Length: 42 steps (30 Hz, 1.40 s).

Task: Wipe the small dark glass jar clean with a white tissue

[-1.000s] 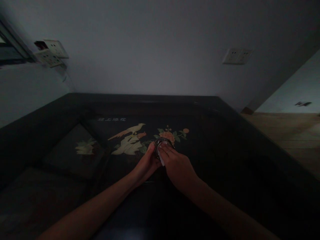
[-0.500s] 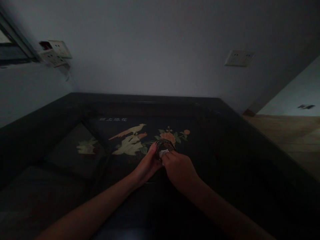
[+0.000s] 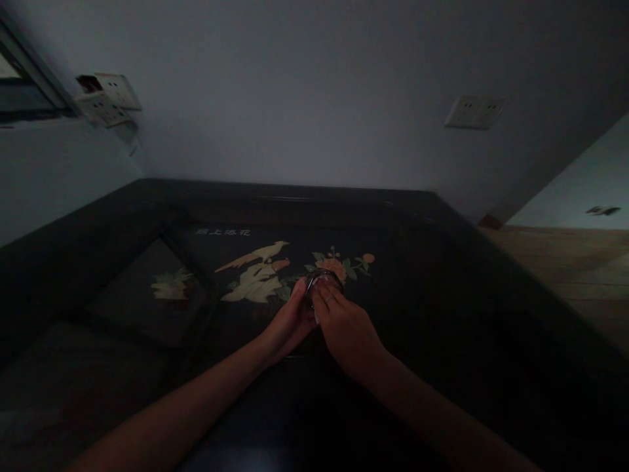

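Note:
My left hand (image 3: 291, 324) is closed around the left side of a small, dark, shiny round vessel (image 3: 310, 282), which looks like glass; its exact kind is hard to tell in the dim light. Over its opening lies my right hand (image 3: 348, 328), with a ring on one finger. Its fingers press a crumpled white tissue (image 3: 317, 319) against the vessel, and only slivers of the tissue show beneath them. Both hands are above a dark tabletop (image 3: 393, 314) with an inlaid bird and flower picture (image 3: 255, 282).
A raised dark rim (image 3: 295, 191) borders the table against a pale wall (image 3: 295, 92). Wall sockets are at the left (image 3: 111, 98) and right (image 3: 475, 112). A window (image 3: 29, 85) is at the upper left, and wooden floor (image 3: 565, 262) shows on the right.
My right hand has turned and slid up over the vessel's opening, its fingers now flatter. More of the tissue is covered. My left hand keeps its hold in nearly the same place.

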{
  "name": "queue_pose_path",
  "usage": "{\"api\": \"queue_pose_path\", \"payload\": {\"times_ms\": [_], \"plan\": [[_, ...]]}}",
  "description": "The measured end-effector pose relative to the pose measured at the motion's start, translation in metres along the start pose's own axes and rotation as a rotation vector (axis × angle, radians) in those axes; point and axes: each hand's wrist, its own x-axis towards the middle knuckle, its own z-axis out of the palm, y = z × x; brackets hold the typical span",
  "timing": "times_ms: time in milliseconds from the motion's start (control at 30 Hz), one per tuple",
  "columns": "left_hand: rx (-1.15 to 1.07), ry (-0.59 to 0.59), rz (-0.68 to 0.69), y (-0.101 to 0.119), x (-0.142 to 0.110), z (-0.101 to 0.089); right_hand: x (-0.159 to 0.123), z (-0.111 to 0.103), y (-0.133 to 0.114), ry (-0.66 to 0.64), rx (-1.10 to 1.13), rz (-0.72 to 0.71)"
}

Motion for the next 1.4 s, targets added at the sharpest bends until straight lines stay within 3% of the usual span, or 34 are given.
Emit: {"api": "queue_pose_path", "payload": {"times_ms": [267,433,633,800,933,1067,1200,1400], "plan": [[-0.021,0.001,-0.016,-0.004,0.005,-0.007,0.001,-0.004,0.010,-0.028,0.153,-0.075],[0.000,0.021,-0.031,-0.002,0.003,-0.004,0.001,-0.004,0.008,-0.041,0.139,-0.031],[0.094,-0.006,0.065,-0.001,-0.002,0.002,-0.003,0.006,-0.002,-0.002,-0.063,0.085],[0.151,0.002,0.093,0.000,-0.007,0.006,-0.005,0.009,-0.007,0.011,-0.096,0.142],[0.197,-0.008,0.105,-0.001,-0.009,0.007,-0.003,0.000,-0.007,-0.076,-0.035,0.157],[0.215,-0.017,0.128,-0.001,-0.010,0.006,0.000,-0.013,-0.003,-0.159,0.185,0.204],[0.223,-0.003,0.135,-0.001,-0.011,0.007,0.004,-0.020,0.007,-0.120,0.513,0.306],[0.220,0.036,0.169,-0.003,-0.009,0.004,0.008,-0.017,0.014,-0.024,1.596,0.604]]}}
